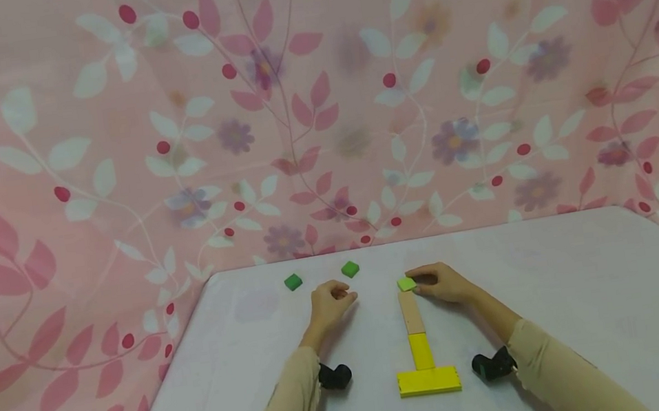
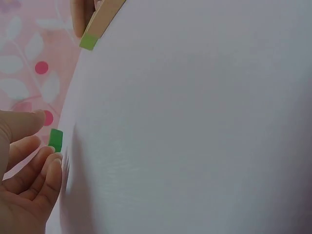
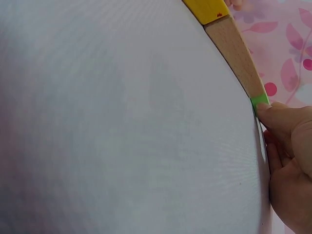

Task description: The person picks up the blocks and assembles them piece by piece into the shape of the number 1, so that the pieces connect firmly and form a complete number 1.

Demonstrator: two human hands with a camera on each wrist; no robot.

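Note:
At the far end of a row of blocks, my right hand (image 1: 449,283) holds a small light green block (image 1: 406,284) between thumb and fingers. That block meets the end of a plain wooden block (image 1: 411,313); the thumb (image 3: 273,116) covers part of the green in the right wrist view. Nearer me follow a yellow block (image 1: 421,351) and a wider yellow block (image 1: 429,382) laid crosswise. My left hand (image 1: 328,304) is left of the row with loosely bent fingers and nothing in them. Beyond it lie a green block (image 1: 350,269) and a darker green block (image 1: 293,282).
A white-covered table (image 1: 253,382) carries all the blocks. Behind it hangs a pink flowered cloth (image 1: 327,185). Each wrist wears a black camera, the left one (image 1: 334,375) and the right one (image 1: 493,364), close above the table on either side of the row.

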